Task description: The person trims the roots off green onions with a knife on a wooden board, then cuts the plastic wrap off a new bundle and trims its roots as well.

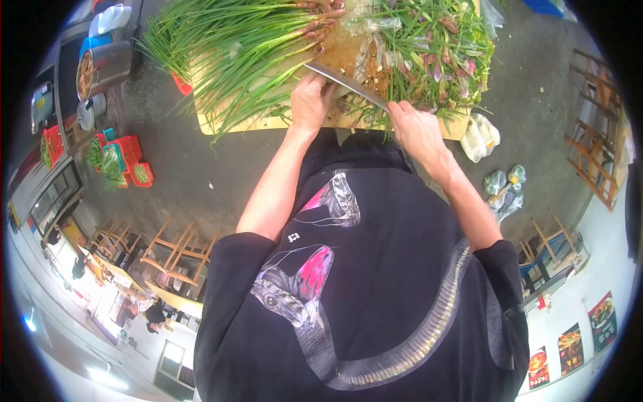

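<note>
A knife [348, 84] lies slantwise across the front middle of the table, its handle end in my right hand [416, 128], whose fingers are wrapped round it. My left hand [312, 100] is closed near the blade's other end, beside the root ends of the green onions; what its fingers hold, if anything, is hidden. Long green onions [261, 57] spread over the left part of the wooden table [231, 124], reddish bulbs pointing right. Loose trimmings [435, 60] of leaves and purplish skins cover the right part. Brown soil shows between the two heaps.
A white bag [479, 138] sits on the floor by the table's right corner, with smaller plastic bags [506, 191] below it. Red baskets [130, 157] of greens and a large metal pot [110, 67] stand at left. Wooden stools [593, 157] are at right.
</note>
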The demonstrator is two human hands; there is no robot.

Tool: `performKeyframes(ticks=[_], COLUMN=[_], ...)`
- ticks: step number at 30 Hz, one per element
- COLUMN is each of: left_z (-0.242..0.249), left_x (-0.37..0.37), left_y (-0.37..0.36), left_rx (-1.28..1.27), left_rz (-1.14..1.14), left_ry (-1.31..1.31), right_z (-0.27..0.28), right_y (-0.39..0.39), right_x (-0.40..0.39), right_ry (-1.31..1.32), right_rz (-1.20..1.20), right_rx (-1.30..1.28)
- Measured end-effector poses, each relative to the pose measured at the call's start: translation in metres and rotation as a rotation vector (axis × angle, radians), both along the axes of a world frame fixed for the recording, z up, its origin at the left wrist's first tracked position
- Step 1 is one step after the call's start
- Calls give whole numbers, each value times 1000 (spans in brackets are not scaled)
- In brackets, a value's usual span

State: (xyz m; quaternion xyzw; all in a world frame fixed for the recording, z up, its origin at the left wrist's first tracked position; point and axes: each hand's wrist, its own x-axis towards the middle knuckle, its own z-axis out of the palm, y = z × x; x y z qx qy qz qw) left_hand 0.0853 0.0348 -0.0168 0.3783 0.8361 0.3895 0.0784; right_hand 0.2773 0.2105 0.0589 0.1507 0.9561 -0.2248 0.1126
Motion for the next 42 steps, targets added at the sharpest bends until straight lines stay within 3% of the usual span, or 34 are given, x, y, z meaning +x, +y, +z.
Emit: performKeyframes(ticks=[3, 6, 9, 11, 14, 20, 35, 42], left_z=[2, 3, 2, 3, -1, -1, 4, 21], left_x=[0, 2, -7, -12, -18, -15, -17, -27], left_y=[-2, 0, -9, -13, -12, -19, -15, -15], left_rx=[-71, 39, -10, -76, -76, -113, -163, -150], left_rz=[45, 68, -55, -38, -54, -101, -33, 24], left_ry=[-145, -70, 89, 77, 50, 87, 55, 72], right_z=[7, 16, 16, 21, 13, 24, 28, 24], right_y=[3, 7, 6, 2, -7, -12, -24, -30], right_x=[14, 28, 36, 32, 39, 42, 26, 29], right_ry=[-41, -61, -55, -118, 17, 104, -44, -117], right_rz=[-44, -124, -272, -385, -455, -479, -434, -613], right_rx=[-12, -56, -145, -230, -220, -278, -269, -388])
